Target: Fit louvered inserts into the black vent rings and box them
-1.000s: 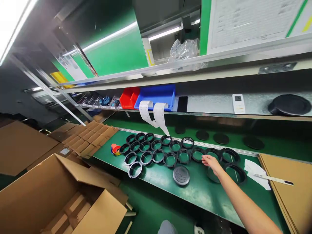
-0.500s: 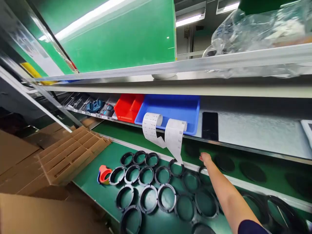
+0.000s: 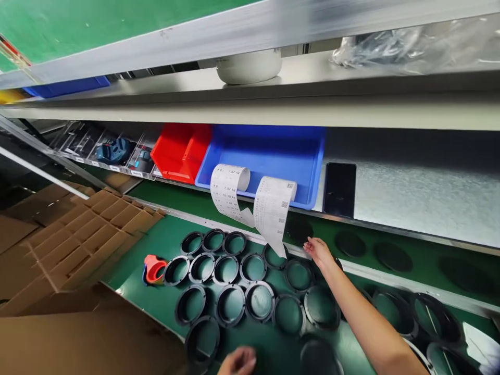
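Note:
My right hand (image 3: 318,251) reaches over the back of the green bench, its fingers loosely apart and nothing seen in them. Its fingertips are just below a dark round shape (image 3: 299,229) on the green back panel and right of a hanging printed label strip (image 3: 273,208). At the bottom edge, my left hand (image 3: 238,360) has curled fingers, slightly blurred; whether they hold anything is hidden. It is close to a black ring (image 3: 202,319). Rows of black rings (image 3: 230,305) lie on the bench, and a black round piece (image 3: 318,359) lies right of my left hand.
A blue tray (image 3: 269,143), a red bin (image 3: 182,151) and a dark phone (image 3: 339,190) sit on the shelf. Cardboard dividers (image 3: 89,229) and an open box (image 3: 94,338) stand at left. Red tape-like rolls (image 3: 155,269) lie beside the rings.
The view has tilted down and moved closer to the bench. My left hand has come into view at the bottom. My right hand now shows more of its fingers, nearer the label strip.

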Demonstrator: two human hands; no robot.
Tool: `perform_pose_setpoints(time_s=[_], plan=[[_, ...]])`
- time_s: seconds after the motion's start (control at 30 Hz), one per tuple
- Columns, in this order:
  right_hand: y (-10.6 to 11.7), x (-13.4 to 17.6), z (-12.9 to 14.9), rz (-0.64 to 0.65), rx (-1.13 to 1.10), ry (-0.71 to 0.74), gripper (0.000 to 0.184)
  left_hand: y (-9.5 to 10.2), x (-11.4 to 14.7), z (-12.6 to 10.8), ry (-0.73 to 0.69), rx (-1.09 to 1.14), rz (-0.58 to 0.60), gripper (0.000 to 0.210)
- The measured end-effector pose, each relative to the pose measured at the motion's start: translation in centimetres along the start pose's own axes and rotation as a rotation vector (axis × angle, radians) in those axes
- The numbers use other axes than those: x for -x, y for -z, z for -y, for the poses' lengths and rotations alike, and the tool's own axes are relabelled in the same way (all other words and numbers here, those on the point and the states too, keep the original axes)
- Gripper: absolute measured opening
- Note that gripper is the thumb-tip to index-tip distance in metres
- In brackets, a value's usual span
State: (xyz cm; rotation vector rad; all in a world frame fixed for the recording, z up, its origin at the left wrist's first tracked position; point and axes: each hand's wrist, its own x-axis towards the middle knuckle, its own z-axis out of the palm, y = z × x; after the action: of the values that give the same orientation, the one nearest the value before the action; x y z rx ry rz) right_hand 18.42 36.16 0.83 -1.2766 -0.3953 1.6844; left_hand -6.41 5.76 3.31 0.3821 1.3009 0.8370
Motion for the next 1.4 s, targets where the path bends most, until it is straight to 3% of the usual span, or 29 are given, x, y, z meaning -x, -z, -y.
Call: perform_pose_setpoints(time_s=[0.07,0.17,0.27,0.37,0.43,0.53,0.63,0.8,0.97,1.2,1.33,1.4], plan=[[2.3,5.8,-0.7,0.121,-0.071,0.007,0.047,-3.6,-0.4,-1.2,-0.139,-0.064,0.067,0.039],[5.9,15.0,-2.1,0.289,-0.153,-0.015,0.049,-10.6,-2.1,-3.6,-0.347,0.258,0.287,0.074],[9.0,22.2,-3.1,0.438,-0.145,-0.04,0.039,-16.8,-3.3,-4.5,-0.286,0.487,0.506,0.08],[12.2,26.2,-2.2,0.451,0.108,0.009,0.048,-20.6,-2.4,-3.6,-0.203,0.507,0.581,0.089],[14.5,27.5,-0.5,0.298,0.37,0.253,0.054,-22.2,-1.2,-2.6,-0.183,0.532,0.631,0.094],[17.8,28.4,2.6,0.083,0.722,0.799,0.045,-24.3,0.9,-1.3,-0.119,0.522,0.726,0.098],[19.8,29.2,4.5,0.167,0.95,1.075,0.038,-26.6,2.6,-0.2,-0.069,0.501,0.772,0.096],[21.3,29.7,4.7,0.234,1.009,1.099,0.044,-29.3,4.6,0.9,-0.026,0.435,0.739,0.091],[22.4,30.1,4.9,0.309,0.864,0.952,0.058,-30.4,5.6,1.5,-0.007,0.375,0.738,0.095],[23.6,31.4,4.8,0.254,0.549,0.709,0.064,-30.7,6.1,2.1,0.079,0.396,0.793,0.097],[24.3,32.0,3.7,0.232,0.635,0.734,0.063,-30.3,6.1,2.4,0.125,0.448,0.791,0.091],[24.6,32.2,2.7,0.222,0.756,0.863,0.062,-29.9,5.9,2.7,0.151,0.47,0.742,0.092]])
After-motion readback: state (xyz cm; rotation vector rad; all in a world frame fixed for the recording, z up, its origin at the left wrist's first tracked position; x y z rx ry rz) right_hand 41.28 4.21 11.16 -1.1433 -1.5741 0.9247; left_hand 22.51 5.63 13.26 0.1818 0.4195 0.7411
